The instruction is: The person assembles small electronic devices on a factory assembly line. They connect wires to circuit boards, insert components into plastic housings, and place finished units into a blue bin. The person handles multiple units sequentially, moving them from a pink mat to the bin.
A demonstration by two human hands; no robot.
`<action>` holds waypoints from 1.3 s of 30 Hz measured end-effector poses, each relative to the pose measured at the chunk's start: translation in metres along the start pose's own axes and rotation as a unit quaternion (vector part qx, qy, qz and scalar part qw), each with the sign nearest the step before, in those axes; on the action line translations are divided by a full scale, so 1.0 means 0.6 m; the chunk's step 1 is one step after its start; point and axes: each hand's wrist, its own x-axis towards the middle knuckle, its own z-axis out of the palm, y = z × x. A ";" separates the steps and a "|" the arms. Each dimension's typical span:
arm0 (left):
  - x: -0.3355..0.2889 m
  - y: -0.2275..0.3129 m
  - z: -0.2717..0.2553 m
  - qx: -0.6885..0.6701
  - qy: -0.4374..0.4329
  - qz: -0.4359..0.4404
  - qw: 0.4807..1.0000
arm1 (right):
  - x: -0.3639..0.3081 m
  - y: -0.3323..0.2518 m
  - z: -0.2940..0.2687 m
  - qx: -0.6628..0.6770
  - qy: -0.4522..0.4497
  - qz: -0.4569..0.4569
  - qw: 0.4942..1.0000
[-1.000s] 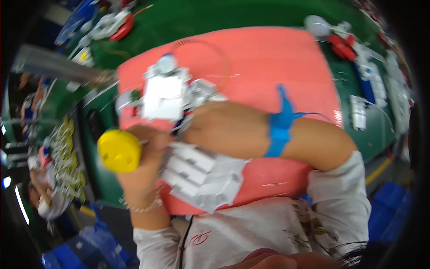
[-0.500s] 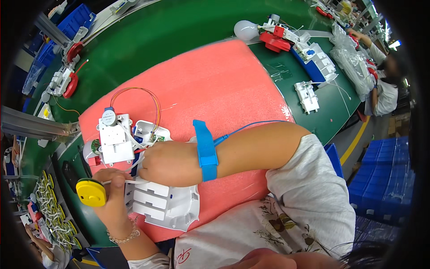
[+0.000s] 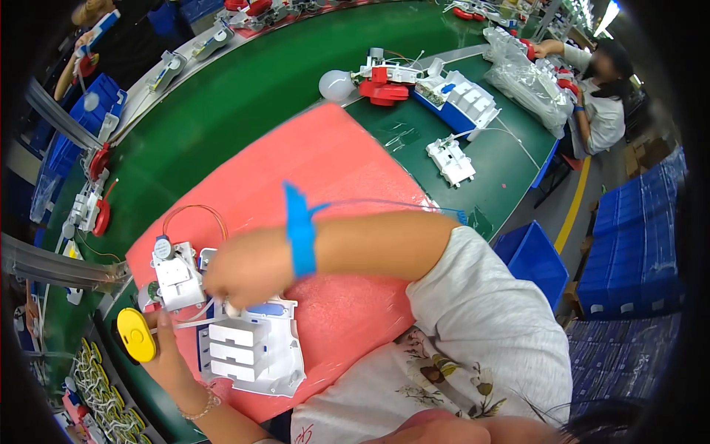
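Observation:
My left hand [image 3: 168, 364] grips a yellow rounded cap [image 3: 136, 334] with a dark backing, thumb against its edge. A white cable [image 3: 194, 323] runs from beside the cap toward my right hand [image 3: 250, 268]. That hand is closed, slightly blurred, its fingertips hidden over the top of a white plastic housing [image 3: 277, 346]; what they hold I cannot make out. A blue strap [image 3: 300, 233] circles my right wrist. Left of that hand lies a white mechanism [image 3: 178, 278] with a small round motor [image 3: 163, 248], from which thin coloured wires arch.
A pink foam mat [image 3: 333, 163] covers part of the green bench [image 3: 458, 85]. At the back stand a red-and-white assembly [image 3: 384, 90] with a bulb and a blue-and-white housing [image 3: 462, 102]. Yellow caps with cables fill a tray [image 3: 103, 392]. A co-worker [image 3: 603, 111] sits right.
The view has shifted, so the mat and bench parts sit differently. My right hand has moved off the housing's middle toward its upper edge, exposing more of it. My left hand keeps the yellow cap.

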 end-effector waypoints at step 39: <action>0.086 -0.124 0.092 0.079 -0.027 0.057 0.995 | 0.061 0.304 -0.162 -0.024 0.486 0.283 0.827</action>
